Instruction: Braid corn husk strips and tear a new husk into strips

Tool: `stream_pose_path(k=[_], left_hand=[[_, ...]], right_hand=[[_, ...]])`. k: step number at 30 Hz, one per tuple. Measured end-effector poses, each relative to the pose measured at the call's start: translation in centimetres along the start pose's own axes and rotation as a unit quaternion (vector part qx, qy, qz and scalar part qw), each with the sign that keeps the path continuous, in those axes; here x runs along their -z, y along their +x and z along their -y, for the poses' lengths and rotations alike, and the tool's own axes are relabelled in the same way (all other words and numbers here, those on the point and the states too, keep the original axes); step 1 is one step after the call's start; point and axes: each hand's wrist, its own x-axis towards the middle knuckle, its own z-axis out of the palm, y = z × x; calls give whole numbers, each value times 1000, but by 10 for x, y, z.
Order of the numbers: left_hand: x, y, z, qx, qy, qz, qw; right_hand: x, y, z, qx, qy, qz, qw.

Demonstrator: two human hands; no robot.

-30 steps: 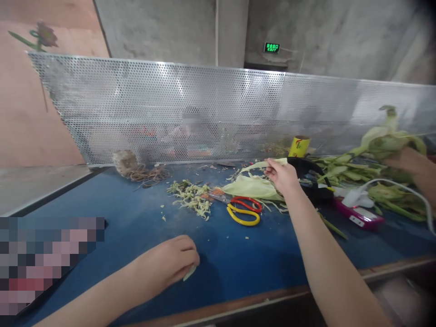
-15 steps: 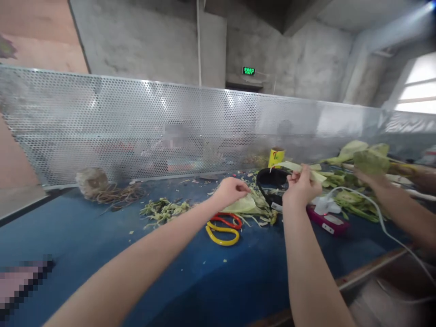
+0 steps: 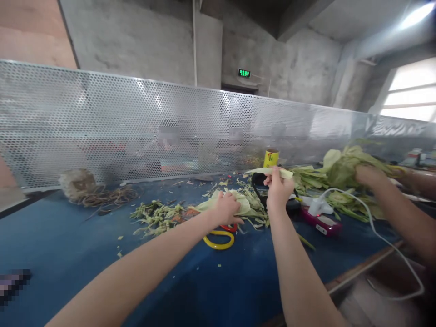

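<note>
My left hand (image 3: 227, 210), fingers spread, lies over a broad pale green leaf (image 3: 244, 203) that looks like a corn husk. Just below its fingertips, a yellow loop (image 3: 220, 245) and a partly covered red loop (image 3: 232, 228) resemble scissor handles. Pinched in my raised right hand (image 3: 279, 188) is a narrow pale husk strip (image 3: 259, 171). Behind that hand sit a black strap-like object (image 3: 258, 180), partly hidden, and a yellow cylinder (image 3: 271, 158). Shredded green pieces (image 3: 158, 217) are heaped left of my left hand.
A purple power strip (image 3: 322, 222) with a white plug and cable lies at right. Beyond it another person's hand (image 3: 369, 176) holds a leafy bunch (image 3: 344, 165). Tangled brown strands (image 3: 111, 196) lie at left. A perforated metal screen (image 3: 129, 131) borders the blue table (image 3: 170, 284).
My left hand has come down onto the pale leaf and its fingers have spread. My right hand appears further left, still pinching the strip. The view has shifted slightly. The other person's bunch has moved.
</note>
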Motion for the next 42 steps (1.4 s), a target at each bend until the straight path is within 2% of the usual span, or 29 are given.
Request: stream_pose_path(k=[2,5,9,12,15,17,19,22,24,27,29,33,38,40,42], left_hand=[[-5,-6,0,7,-1,1,1000],[-3,-5,3,30,-37,-30,998],[17,-7,25,90,-137,-134,977],[42,-21,50,137,-217,-252,933],[67,-42,70,172,-286,-360,871],[80,-58,75,193,-340,-398,830],[88,-75,72,214,-395,-415,791],[92,-99,61,243,-474,-415,738],[91,-113,54,258,-519,-401,710],[86,-133,48,277,-564,-383,677],[83,-145,45,286,-577,-377,665],[76,-167,39,292,-578,-360,672],[68,-188,34,277,-569,-341,695],[66,-194,35,267,-569,-339,700],[67,-199,36,255,-565,-341,707]], right_hand=[[-6,-7,0,-23,12,35,999],[-18,-19,5,-77,34,122,989],[-28,-37,16,-149,63,265,950],[-32,-59,21,-208,40,404,890],[-37,-85,16,-261,-25,551,792],[-41,-99,10,-273,-76,612,738],[-43,-104,4,-268,-125,631,717],[-41,-97,0,-246,-174,620,724],[-38,-92,1,-237,-191,626,718],[-35,-90,1,-235,-204,647,696],[-37,-94,2,-221,-205,636,711],[-50,-104,13,-177,-175,571,782],[-74,-127,42,-139,-131,560,806],[-82,-134,49,-112,-135,548,818],[-86,-138,52,-94,-142,549,818]])
